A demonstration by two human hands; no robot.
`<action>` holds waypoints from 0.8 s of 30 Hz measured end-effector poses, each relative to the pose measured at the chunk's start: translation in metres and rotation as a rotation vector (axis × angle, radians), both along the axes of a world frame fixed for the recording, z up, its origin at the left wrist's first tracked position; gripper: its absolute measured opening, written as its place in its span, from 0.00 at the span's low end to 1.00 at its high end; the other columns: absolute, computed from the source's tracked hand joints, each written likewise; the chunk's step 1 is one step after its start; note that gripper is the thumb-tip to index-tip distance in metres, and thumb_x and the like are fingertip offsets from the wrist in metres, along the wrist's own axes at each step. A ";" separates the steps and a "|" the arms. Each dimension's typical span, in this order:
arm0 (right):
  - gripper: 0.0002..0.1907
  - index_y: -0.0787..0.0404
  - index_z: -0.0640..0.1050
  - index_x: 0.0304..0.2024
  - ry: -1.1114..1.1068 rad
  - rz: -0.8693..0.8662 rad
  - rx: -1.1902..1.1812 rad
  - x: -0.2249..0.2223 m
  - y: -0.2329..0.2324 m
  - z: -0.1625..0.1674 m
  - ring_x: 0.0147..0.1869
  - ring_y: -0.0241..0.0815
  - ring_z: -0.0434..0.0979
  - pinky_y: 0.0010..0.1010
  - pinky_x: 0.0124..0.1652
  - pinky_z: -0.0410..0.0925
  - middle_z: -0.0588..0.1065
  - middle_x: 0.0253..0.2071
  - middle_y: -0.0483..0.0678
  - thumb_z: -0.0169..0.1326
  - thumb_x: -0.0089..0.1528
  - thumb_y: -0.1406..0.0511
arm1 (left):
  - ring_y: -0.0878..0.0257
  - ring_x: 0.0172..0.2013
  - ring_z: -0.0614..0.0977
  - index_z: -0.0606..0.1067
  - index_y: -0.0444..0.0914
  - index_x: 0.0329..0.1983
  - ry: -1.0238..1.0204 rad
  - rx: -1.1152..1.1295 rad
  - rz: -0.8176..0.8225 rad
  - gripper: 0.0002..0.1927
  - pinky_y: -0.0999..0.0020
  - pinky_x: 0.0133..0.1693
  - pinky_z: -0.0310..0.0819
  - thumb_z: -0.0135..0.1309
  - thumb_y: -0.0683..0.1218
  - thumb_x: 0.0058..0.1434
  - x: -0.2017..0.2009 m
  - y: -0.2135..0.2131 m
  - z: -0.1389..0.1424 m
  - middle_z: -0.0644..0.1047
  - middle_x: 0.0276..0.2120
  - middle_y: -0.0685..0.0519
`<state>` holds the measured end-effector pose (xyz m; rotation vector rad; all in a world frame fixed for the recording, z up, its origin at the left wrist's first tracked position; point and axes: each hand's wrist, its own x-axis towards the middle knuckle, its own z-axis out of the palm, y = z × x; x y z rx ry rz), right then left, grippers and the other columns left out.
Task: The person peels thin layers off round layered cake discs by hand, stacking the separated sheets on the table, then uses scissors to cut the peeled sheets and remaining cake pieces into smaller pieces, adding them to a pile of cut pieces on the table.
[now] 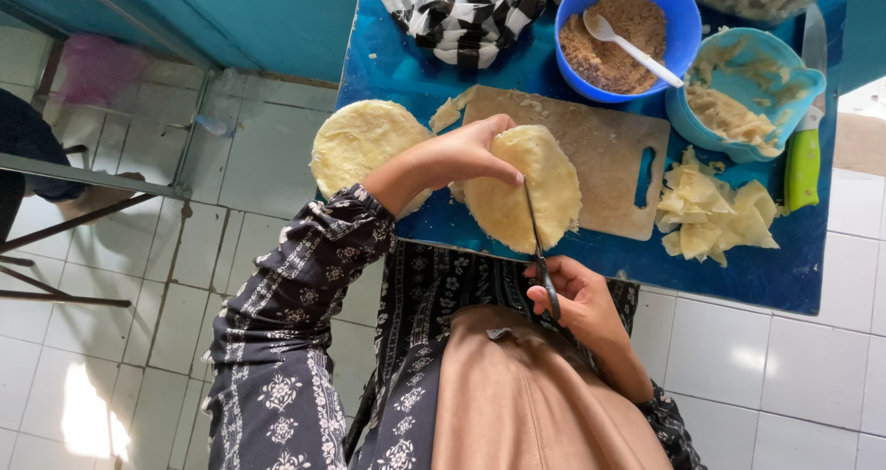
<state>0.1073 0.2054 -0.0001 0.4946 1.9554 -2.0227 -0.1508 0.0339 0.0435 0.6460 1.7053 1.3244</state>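
My left hand [471, 152] pinches the upper edge of a round pale-yellow flat dough sheet [554, 189], held up over a wooden cutting board [604, 152]. My right hand [577, 299] grips black scissors [538, 249] whose blades run up into the middle of the sheet. A second round stack of the same dough sheets [360, 142] lies at the table's left edge, partly behind my left wrist. A pile of cut triangular dough pieces [711, 216] sits to the right of the board.
The blue table [406, 73] also holds a blue bowl of brown crumbs [632, 50] with a white spoon [628, 41], a light-blue container of dough scraps [738, 106], a green-handled knife [805, 147] and a black-and-white striped bag [461, 9]. White tiled floor surrounds it.
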 end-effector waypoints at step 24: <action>0.17 0.68 0.76 0.48 0.038 0.049 -0.104 -0.006 0.008 -0.001 0.32 0.29 0.74 0.21 0.32 0.67 0.75 0.31 0.42 0.64 0.59 0.67 | 0.61 0.49 0.82 0.65 0.30 0.62 -0.045 0.022 -0.098 0.42 0.67 0.48 0.78 0.73 0.45 0.45 -0.007 0.000 -0.010 0.80 0.49 0.45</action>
